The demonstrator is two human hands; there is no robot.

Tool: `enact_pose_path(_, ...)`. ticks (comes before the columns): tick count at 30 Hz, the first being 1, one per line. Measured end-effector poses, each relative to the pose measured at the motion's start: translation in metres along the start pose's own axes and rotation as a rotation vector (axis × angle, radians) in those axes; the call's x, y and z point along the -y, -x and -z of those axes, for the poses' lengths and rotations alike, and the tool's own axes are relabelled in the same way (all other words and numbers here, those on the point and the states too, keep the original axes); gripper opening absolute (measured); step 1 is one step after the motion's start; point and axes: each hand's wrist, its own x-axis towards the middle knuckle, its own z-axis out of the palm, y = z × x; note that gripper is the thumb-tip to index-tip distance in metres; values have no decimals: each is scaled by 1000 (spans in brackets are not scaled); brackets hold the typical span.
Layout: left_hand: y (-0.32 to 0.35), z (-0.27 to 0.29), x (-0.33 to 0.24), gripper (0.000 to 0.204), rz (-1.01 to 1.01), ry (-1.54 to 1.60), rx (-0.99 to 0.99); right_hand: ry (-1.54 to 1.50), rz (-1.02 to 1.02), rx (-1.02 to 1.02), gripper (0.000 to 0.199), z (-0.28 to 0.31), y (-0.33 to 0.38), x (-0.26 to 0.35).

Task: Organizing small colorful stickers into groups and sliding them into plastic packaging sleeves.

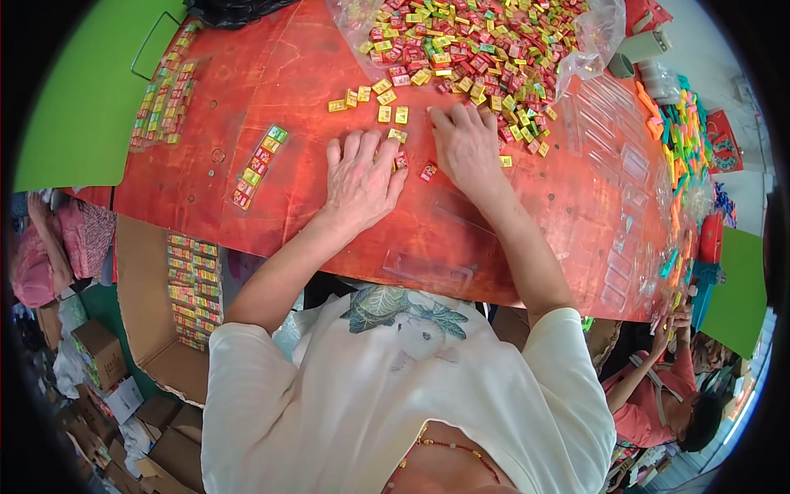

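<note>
My left hand (pixel 360 177) rests on the red tabletop (pixel 288 82), its fingers spread and bent. A small red-and-yellow box (pixel 401 160) sits between its index finger and thumb; whether they grip it I cannot tell. My right hand (pixel 467 148) is palm down at the near edge of a heap of tiny red, yellow and green boxes (pixel 461 49), its fingers apart and nothing visible in them. One loose red box (pixel 429 170) lies between the hands. Several yellow boxes (pixel 385 114) are scattered beyond my left fingers. What lies under both palms is hidden.
Left of my hands is a clear strip tray (pixel 260 167) filled with boxes; more filled trays (pixel 167 95) lie farther left. Clear plastic trays (pixel 625 189) cover the right side. A cardboard box (pixel 148 288) holds filled trays. Another person (pixel 658 395) works at lower right.
</note>
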Motion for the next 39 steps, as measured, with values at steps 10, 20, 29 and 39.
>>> enact_pose_path(10, 2, -4, 0, 38, -55, -12, -36, -266, -25, 71, 15, 27, 19, 19)
enact_pose_path(20, -7, -3, -7, 39, -49, -45, 19, -167, 30, 194, 32, 37, 32, 24)
enact_pose_path(29, -1, -5, -3, 32, -81, 2, -35, -116, 49, 156, 31, 17, 16, 22)
enact_pose_path(39, -2, -1, -3, 30, -62, 39, -43, -39, -79, -31, 31, 6, -43, -29)
